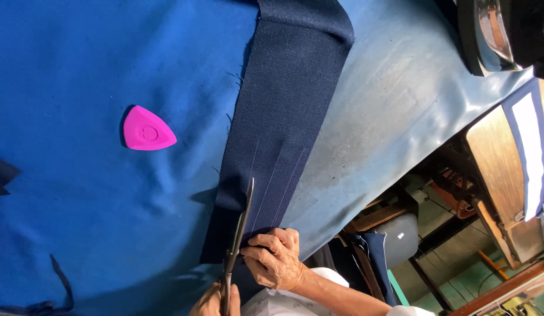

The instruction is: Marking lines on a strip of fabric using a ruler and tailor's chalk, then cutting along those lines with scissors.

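The right hand (215,301) is closed on the handles of the shears (237,246) at the bottom edge of the picture, only partly in view; the left hand (275,257) is curled into a narrow grip, fingertips pressing down on the near end of the navy strip (283,123) just beside the blades.

The table (395,111) is covered by a shiny blue sheet, worn and grey-smudged toward its right edge. Over its left part lies a wide blue cloth (79,76), reaching to the left edge of the picture. The navy strip lies where the two meet, running from the far edge toward the near edge, its far end folded over. Thin pale chalk lines run lengthwise along its near half, and loose threads stick out of its left side. The shears lie along the strip near its left side, blades almost shut, tips pointing toward the far edge.

At the far right corner stands a dark iron (488,35). Off the right edge, lower down, are a wooden bench (500,175) and a seat.

On the blue cloth, well left of the strip, lies a pink rounded-triangle chalk (147,130), apart from both hands.
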